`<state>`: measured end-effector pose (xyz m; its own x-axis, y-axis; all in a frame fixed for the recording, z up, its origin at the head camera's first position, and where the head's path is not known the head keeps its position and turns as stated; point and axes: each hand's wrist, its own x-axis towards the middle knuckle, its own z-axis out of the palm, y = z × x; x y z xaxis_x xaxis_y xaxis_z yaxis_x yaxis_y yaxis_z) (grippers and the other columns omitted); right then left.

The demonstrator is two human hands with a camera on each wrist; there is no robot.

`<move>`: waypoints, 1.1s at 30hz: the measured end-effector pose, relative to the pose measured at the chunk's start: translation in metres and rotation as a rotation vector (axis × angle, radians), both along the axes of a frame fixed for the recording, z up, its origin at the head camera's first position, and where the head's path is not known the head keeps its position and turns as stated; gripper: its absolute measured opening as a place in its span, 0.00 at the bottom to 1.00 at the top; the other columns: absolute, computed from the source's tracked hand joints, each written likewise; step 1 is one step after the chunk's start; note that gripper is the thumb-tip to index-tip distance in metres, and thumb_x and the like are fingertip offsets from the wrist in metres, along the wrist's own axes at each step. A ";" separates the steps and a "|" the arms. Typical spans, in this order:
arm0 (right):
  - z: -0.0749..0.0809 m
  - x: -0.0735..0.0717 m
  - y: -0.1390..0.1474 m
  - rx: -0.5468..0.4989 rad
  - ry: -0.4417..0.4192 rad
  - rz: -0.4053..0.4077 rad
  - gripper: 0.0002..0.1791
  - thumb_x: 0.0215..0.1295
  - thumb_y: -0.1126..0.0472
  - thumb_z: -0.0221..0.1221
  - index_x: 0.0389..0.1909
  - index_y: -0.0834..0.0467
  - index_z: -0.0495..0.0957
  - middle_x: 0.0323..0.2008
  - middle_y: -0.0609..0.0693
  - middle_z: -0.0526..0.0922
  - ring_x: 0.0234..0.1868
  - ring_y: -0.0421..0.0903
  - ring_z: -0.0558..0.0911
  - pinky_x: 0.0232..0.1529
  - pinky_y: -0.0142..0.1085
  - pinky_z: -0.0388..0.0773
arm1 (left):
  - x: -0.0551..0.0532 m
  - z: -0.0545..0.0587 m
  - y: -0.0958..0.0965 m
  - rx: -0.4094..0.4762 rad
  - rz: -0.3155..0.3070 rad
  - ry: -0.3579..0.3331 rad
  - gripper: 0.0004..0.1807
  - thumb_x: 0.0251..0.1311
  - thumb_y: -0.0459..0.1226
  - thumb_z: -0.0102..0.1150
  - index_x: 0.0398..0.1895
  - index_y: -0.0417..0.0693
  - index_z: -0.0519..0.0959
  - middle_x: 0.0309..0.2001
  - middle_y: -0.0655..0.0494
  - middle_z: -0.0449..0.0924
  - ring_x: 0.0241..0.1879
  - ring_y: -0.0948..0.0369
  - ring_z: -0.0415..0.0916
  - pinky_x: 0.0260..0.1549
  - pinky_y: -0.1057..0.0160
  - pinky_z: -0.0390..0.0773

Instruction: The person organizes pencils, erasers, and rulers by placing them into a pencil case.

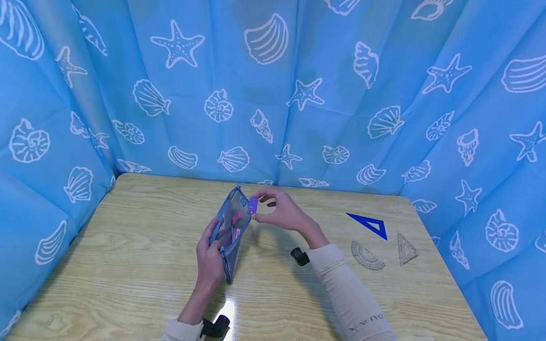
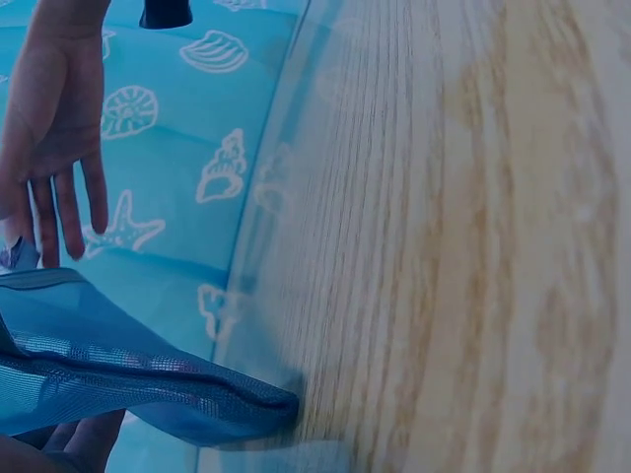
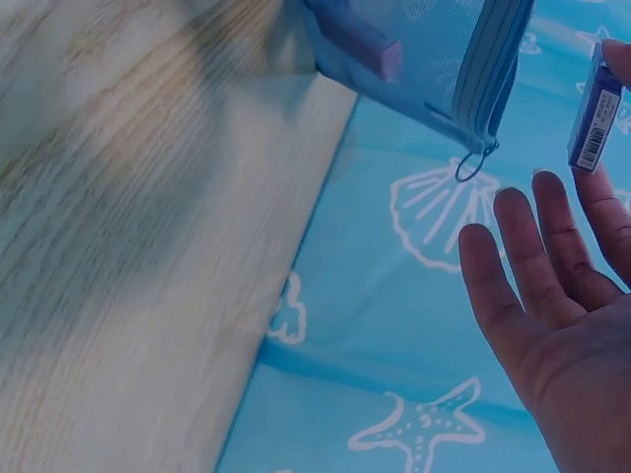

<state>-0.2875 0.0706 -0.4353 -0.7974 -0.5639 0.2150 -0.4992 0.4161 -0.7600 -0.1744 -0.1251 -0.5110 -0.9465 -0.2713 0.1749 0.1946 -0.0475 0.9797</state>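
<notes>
My left hand (image 1: 209, 259) grips a blue mesh zipper pouch (image 1: 232, 263) by its near side. The pouch is tilted upright above the table with its mouth spread open, and pink items (image 1: 237, 219) show inside. Between thumb and index finger, my right hand (image 1: 286, 209) pinches a small purple block (image 1: 253, 205) at the pouch's right rim. A barcode label marks the block (image 3: 595, 123) in the right wrist view, where the other fingers are extended. Through the mesh there, a block with a pinkish end (image 3: 370, 47) is visible.
On the right of the wooden table (image 1: 128, 245) lie a blue set square (image 1: 382, 230), a clear protractor (image 1: 365, 257) and a clear set square (image 1: 406, 250). A blue curtain (image 1: 268, 78) with shell prints hangs behind and along both sides.
</notes>
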 end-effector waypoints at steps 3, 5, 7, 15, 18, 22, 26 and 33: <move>0.001 0.000 -0.005 0.030 0.021 0.010 0.24 0.57 0.60 0.72 0.56 0.57 0.80 0.56 0.52 0.81 0.55 0.51 0.79 0.58 0.47 0.80 | 0.000 -0.001 0.000 0.007 -0.005 0.004 0.35 0.64 0.24 0.32 0.77 0.37 0.60 0.70 0.34 0.68 0.66 0.38 0.72 0.67 0.36 0.66; 0.001 0.001 -0.008 0.049 0.039 0.017 0.25 0.57 0.59 0.72 0.57 0.56 0.80 0.56 0.52 0.80 0.56 0.50 0.78 0.58 0.46 0.80 | 0.000 -0.001 0.000 0.006 -0.009 0.006 0.35 0.64 0.24 0.32 0.77 0.37 0.59 0.70 0.34 0.68 0.66 0.38 0.72 0.67 0.36 0.66; 0.001 0.001 -0.011 0.063 0.051 0.024 0.25 0.58 0.58 0.72 0.56 0.55 0.80 0.56 0.51 0.80 0.56 0.50 0.78 0.58 0.46 0.79 | 0.001 -0.001 0.000 0.007 -0.011 0.009 0.35 0.64 0.24 0.32 0.77 0.36 0.59 0.70 0.34 0.68 0.66 0.38 0.72 0.67 0.36 0.66; 0.002 0.003 -0.021 0.108 0.068 0.047 0.25 0.58 0.56 0.72 0.57 0.55 0.80 0.60 0.52 0.76 0.61 0.56 0.76 0.63 0.53 0.76 | 0.000 0.000 0.001 -0.019 0.003 0.013 0.35 0.63 0.24 0.32 0.77 0.35 0.60 0.69 0.33 0.70 0.65 0.38 0.73 0.66 0.34 0.66; 0.003 0.005 -0.025 0.138 0.088 0.057 0.26 0.59 0.55 0.71 0.58 0.56 0.80 0.61 0.53 0.76 0.64 0.55 0.75 0.65 0.54 0.74 | 0.000 0.000 0.001 -0.016 0.004 0.006 0.35 0.63 0.25 0.32 0.77 0.35 0.60 0.69 0.33 0.70 0.64 0.38 0.74 0.65 0.35 0.68; 0.005 0.007 -0.030 0.182 0.118 0.061 0.25 0.60 0.54 0.71 0.58 0.56 0.80 0.63 0.53 0.76 0.65 0.51 0.74 0.66 0.50 0.74 | 0.000 0.000 0.000 -0.006 -0.006 0.009 0.35 0.63 0.25 0.32 0.77 0.35 0.59 0.69 0.34 0.70 0.63 0.38 0.75 0.65 0.36 0.68; 0.007 0.010 -0.035 0.211 0.119 0.063 0.24 0.60 0.53 0.71 0.57 0.55 0.81 0.62 0.54 0.76 0.65 0.52 0.75 0.66 0.48 0.74 | -0.001 0.000 0.000 -0.014 -0.006 0.024 0.35 0.63 0.24 0.31 0.77 0.34 0.59 0.70 0.33 0.69 0.63 0.37 0.75 0.65 0.35 0.68; 0.004 0.012 -0.040 0.237 0.102 0.086 0.24 0.61 0.52 0.71 0.57 0.55 0.81 0.60 0.54 0.77 0.64 0.56 0.75 0.66 0.49 0.73 | 0.000 0.000 -0.001 -0.014 -0.006 0.030 0.35 0.63 0.24 0.30 0.77 0.34 0.59 0.70 0.33 0.68 0.63 0.37 0.75 0.65 0.35 0.69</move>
<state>-0.2758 0.0306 -0.4310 -0.7255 -0.6726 0.1456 -0.6094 0.5295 -0.5902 -0.1747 -0.1263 -0.5107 -0.9423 -0.2631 0.2068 0.2236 -0.0352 0.9740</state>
